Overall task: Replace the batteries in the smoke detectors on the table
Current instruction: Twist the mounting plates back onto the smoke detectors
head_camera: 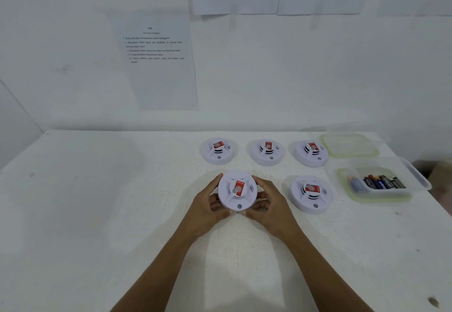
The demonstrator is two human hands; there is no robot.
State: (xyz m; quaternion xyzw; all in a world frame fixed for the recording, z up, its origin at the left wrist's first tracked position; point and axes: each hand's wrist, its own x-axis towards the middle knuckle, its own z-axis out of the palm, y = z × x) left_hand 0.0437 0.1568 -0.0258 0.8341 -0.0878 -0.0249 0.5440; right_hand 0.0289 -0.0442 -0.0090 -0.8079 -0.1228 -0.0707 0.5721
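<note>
Centrally, both hands grip one smoke detector [237, 190] above the surface [97, 214].
Left hand [208, 204] and right hand [267, 201] clasp its rim; four detectors and a battery tray [381, 182] lie at right.

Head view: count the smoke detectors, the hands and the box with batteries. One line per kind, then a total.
Smoke detectors: 5, the nearest gripped by both hands
Hands: 2
Box with batteries: 1
Total: 8
</note>
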